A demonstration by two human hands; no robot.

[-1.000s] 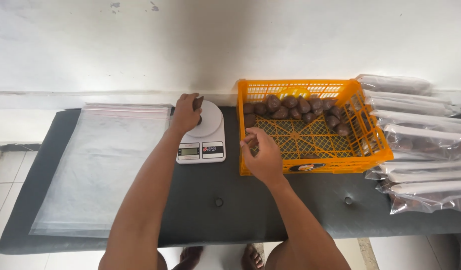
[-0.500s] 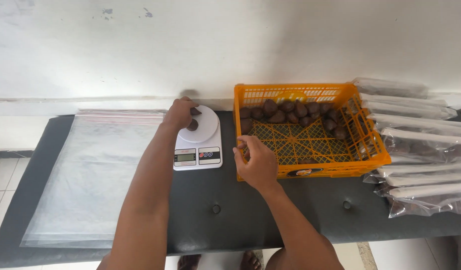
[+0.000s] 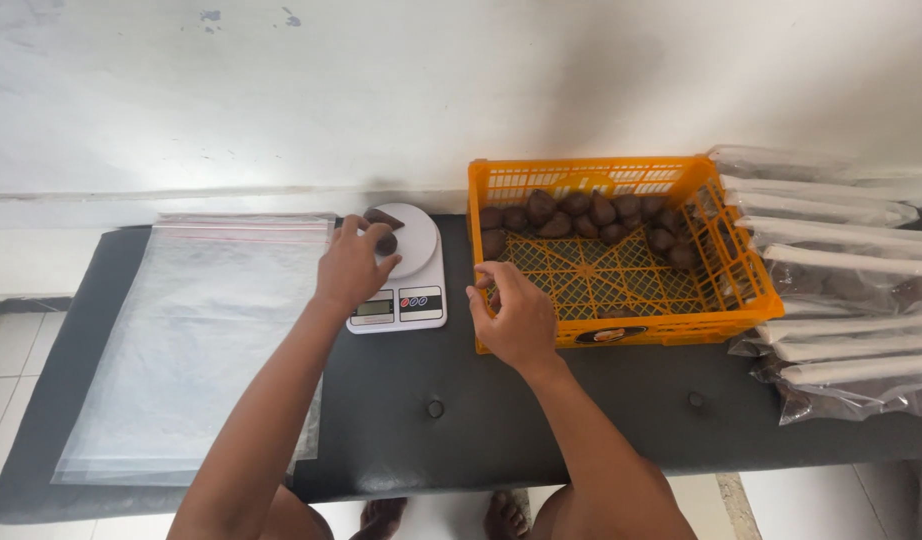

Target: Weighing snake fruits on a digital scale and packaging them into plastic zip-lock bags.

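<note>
My left hand point(image 3: 353, 266) rests over the near left of a white kitchen scale point(image 3: 401, 270), fingertips touching a dark brown scaly fruit point(image 3: 385, 242) on its round pan; a second fruit point(image 3: 383, 217) lies on the pan behind it. My right hand point(image 3: 513, 316) hovers at the front left corner of an orange plastic crate point(image 3: 741, 290), fingers curled around a small dark fruit that is mostly hidden. Several more brown fruits point(image 3: 581, 214) lie along the crate's back.
A stack of clear zip bags point(image 3: 196, 340) lies flat at the left of the black padded bench point(image 3: 541, 410). Sealed bags filled with fruit point(image 3: 841, 290) are piled right of the crate. A white wall runs behind. Bare feet show below the bench edge.
My left hand has drawn back from the scale pan toward me, leaving fruit on it. My right hand has shifted slightly left along the crate's front corner.
</note>
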